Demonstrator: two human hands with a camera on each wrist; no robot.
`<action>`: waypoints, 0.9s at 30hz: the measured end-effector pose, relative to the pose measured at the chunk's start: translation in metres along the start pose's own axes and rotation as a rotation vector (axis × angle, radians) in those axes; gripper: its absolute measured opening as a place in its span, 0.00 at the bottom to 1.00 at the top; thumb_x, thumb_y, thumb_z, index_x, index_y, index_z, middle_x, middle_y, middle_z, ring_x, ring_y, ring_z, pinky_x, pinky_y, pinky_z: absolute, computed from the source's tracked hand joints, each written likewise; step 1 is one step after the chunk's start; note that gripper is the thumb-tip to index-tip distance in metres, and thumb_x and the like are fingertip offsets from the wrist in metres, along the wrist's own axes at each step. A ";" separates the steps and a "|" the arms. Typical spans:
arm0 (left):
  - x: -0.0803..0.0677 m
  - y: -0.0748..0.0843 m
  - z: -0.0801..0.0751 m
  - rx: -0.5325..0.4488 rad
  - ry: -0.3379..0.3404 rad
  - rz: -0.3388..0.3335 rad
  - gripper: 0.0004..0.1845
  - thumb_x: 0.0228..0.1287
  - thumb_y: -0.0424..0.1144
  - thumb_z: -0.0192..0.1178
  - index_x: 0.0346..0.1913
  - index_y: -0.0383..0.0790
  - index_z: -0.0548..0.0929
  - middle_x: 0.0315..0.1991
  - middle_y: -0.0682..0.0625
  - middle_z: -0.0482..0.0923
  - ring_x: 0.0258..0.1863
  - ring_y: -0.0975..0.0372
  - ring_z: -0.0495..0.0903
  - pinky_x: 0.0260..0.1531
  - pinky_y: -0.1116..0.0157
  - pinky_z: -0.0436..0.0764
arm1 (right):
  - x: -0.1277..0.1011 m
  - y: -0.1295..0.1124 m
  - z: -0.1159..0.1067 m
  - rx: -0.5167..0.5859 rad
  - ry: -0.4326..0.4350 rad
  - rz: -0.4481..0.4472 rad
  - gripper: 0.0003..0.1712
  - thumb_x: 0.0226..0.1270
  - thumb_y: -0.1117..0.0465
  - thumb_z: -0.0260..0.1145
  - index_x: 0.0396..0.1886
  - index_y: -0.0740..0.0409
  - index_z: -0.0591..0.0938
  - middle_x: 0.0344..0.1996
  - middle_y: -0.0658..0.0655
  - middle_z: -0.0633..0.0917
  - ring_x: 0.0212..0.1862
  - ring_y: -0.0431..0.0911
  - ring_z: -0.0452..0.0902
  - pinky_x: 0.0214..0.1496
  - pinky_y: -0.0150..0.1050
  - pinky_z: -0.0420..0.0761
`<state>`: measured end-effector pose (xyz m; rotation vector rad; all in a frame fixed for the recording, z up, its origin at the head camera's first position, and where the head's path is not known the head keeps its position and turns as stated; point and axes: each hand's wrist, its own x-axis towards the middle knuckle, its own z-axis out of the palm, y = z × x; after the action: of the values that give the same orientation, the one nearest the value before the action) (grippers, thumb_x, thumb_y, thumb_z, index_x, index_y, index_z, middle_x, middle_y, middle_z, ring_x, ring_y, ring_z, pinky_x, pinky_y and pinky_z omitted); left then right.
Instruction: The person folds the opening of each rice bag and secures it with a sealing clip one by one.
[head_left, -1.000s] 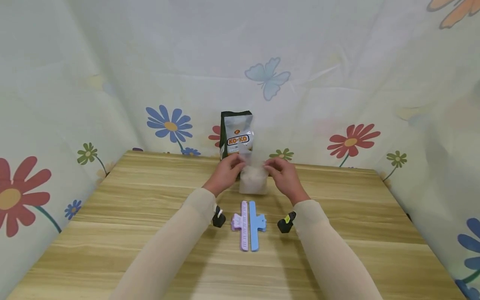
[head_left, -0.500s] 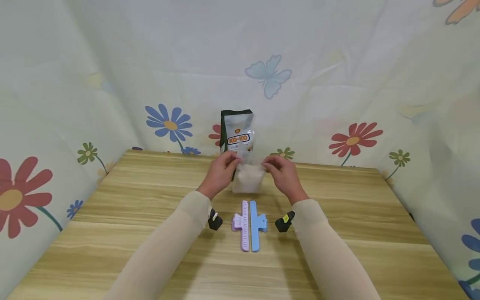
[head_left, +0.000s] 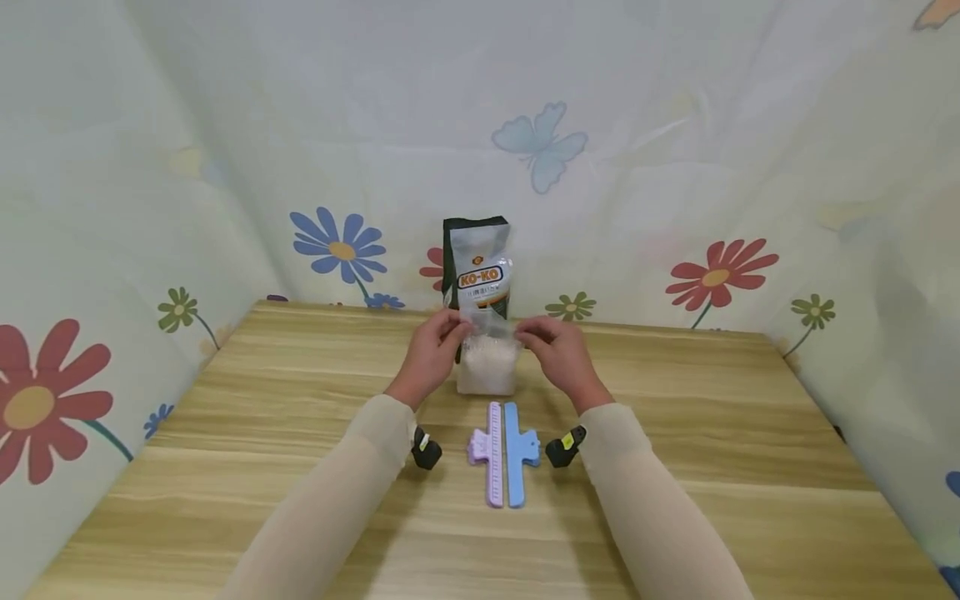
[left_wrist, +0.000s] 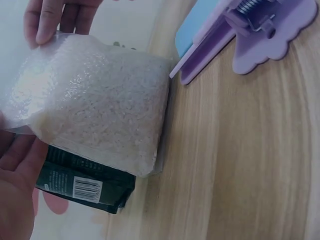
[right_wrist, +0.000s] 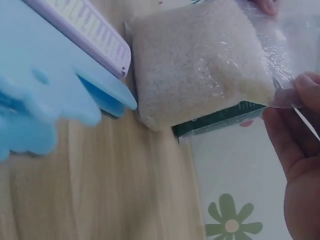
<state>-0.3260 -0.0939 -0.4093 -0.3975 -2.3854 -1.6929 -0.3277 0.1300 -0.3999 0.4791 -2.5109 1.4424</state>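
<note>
A clear plastic bag of white rice [head_left: 487, 367] stands upright on the table, filled in its lower part. My left hand [head_left: 431, 346] pinches the bag's loose upper film at the left edge. At the opposite edge, the thumb and fingers of my right hand [head_left: 558, 350] pinch the film too, as the right wrist view shows. Rice fills the bag [left_wrist: 110, 95] down to its flat base in the left wrist view. Nearer me lie a purple bag clip [head_left: 494, 454] and a blue bag clip [head_left: 515, 454], side by side and lengthwise.
Directly behind the rice stands a dark green and silver KO-KO bag [head_left: 478, 262], its lower part hidden. A flower-printed cloth [head_left: 615, 167] hangs along the back of the wooden table [head_left: 712, 417]. Black wrist cameras sit under both sleeves.
The rice bag has shifted left and a little toward me, and now stands right in front of the KO-KO bag. Both hands moved with it, keeping their pinch. The clips stayed put.
</note>
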 end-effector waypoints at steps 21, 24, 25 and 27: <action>0.010 0.002 0.005 -0.133 0.010 -0.030 0.15 0.74 0.42 0.51 0.58 0.46 0.80 0.57 0.48 0.79 0.56 0.60 0.76 0.57 0.58 0.74 | 0.020 -0.001 -0.013 0.023 -0.174 0.079 0.14 0.66 0.54 0.67 0.49 0.52 0.84 0.46 0.53 0.85 0.48 0.46 0.81 0.52 0.43 0.81; 0.009 -0.002 0.009 -0.194 0.026 -0.072 0.15 0.74 0.38 0.51 0.58 0.47 0.81 0.59 0.49 0.78 0.55 0.62 0.75 0.56 0.60 0.74 | 0.016 0.003 -0.010 0.034 -0.166 0.096 0.14 0.66 0.54 0.67 0.49 0.52 0.84 0.47 0.53 0.85 0.48 0.46 0.81 0.52 0.43 0.80; 0.008 -0.003 0.010 -0.214 0.032 -0.082 0.15 0.74 0.36 0.51 0.57 0.47 0.82 0.59 0.49 0.78 0.55 0.62 0.75 0.55 0.61 0.74 | 0.014 0.004 -0.010 0.031 -0.164 0.099 0.14 0.66 0.54 0.67 0.49 0.52 0.83 0.47 0.52 0.85 0.48 0.46 0.80 0.52 0.43 0.80; 0.007 -0.006 0.013 -0.252 0.037 -0.092 0.15 0.73 0.35 0.52 0.56 0.48 0.84 0.59 0.50 0.79 0.55 0.63 0.75 0.56 0.62 0.75 | 0.010 0.006 -0.008 0.028 -0.154 0.095 0.14 0.65 0.55 0.68 0.49 0.52 0.83 0.46 0.53 0.85 0.48 0.47 0.81 0.52 0.44 0.81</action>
<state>-0.3343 -0.0834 -0.4172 -0.2935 -2.2020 -2.0322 -0.3394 0.1380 -0.3978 0.4996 -2.6700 1.5317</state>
